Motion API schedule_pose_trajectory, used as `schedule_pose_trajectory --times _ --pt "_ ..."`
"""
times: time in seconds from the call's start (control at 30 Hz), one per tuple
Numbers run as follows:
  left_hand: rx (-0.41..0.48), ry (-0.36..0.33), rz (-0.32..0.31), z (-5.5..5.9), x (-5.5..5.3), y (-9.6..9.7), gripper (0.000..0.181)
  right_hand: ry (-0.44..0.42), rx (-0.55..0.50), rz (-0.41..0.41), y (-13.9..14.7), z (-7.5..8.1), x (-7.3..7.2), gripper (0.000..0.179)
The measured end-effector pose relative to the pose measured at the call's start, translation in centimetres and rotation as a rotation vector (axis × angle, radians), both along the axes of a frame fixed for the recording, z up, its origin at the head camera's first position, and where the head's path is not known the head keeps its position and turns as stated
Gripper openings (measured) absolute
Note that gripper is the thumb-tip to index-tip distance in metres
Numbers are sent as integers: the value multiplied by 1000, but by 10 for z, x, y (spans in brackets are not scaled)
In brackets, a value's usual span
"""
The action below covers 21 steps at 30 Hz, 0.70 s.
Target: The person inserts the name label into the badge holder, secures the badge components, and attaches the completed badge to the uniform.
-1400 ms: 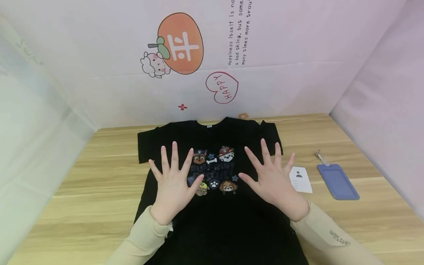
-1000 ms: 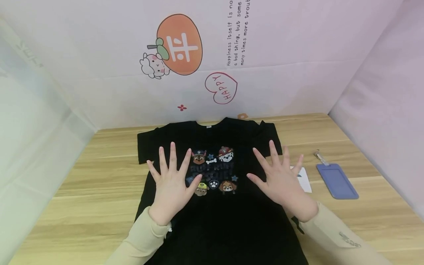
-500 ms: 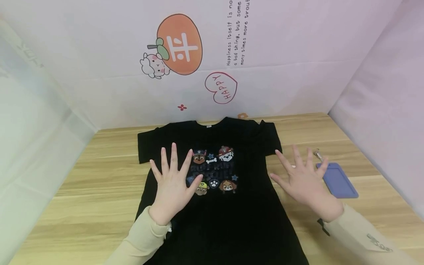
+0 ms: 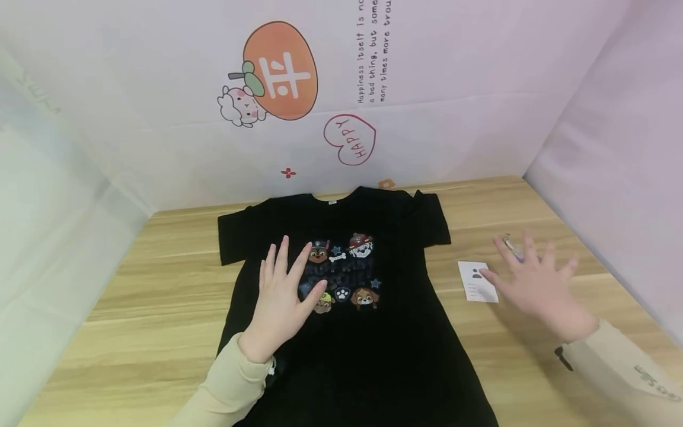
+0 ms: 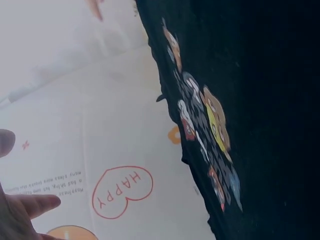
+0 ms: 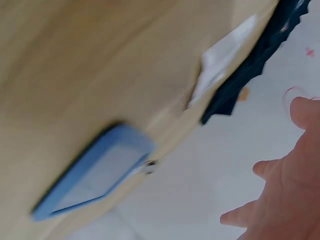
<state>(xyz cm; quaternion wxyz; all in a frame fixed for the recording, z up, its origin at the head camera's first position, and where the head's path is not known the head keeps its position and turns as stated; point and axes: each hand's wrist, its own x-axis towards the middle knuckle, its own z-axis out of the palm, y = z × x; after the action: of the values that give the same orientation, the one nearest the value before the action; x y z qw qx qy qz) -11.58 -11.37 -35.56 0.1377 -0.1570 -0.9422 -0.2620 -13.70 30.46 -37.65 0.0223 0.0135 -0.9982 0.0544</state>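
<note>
A black T-shirt (image 4: 363,367) with cartoon dog faces lies spread flat on the wooden table. My left hand (image 4: 277,308), fingers extended, is over the left side of its print and holds nothing. My right hand (image 4: 544,296), slightly blurred, has its fingers spread above the table to the right of the shirt. Beneath it in the head view, the blue badge holder is almost wholly covered, with only its clip (image 4: 508,240) showing. The right wrist view shows the blue badge holder (image 6: 100,172) on the table. A white card (image 4: 472,281) with a person icon lies between shirt and right hand.
A white printed cloth backdrop (image 4: 437,136) rises along the table's far edge, with pale cloth walls on the left and right. Wood tabletop (image 4: 133,308) stretches left of the shirt.
My right hand has moved right, off the shirt and past the white card to over the badge holder. My left hand stays over the shirt, its fingers now closer together.
</note>
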Motion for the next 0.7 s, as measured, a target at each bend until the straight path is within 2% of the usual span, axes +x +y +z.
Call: schedule_pose_trajectory --times 0.2,0.3,0.47,0.6,0.7 --pt "142 -79 -31 0 2 -2 59 -36 -18 -32 27 -7 -10 85" --pt "235 -139 -52 -1 2 -3 57 -73 -46 -35 39 -8 -15 92" --pt "413 -293 -96 0 -1 -4 52 -147 -120 14 55 -8 -22 104" --pt "575 -423 -134 0 -4 -4 49 -215 -166 3 67 -10 -25 110" --pt "693 -492 -178 1 -7 -3 47 -240 -188 -13 73 -11 -27 111"
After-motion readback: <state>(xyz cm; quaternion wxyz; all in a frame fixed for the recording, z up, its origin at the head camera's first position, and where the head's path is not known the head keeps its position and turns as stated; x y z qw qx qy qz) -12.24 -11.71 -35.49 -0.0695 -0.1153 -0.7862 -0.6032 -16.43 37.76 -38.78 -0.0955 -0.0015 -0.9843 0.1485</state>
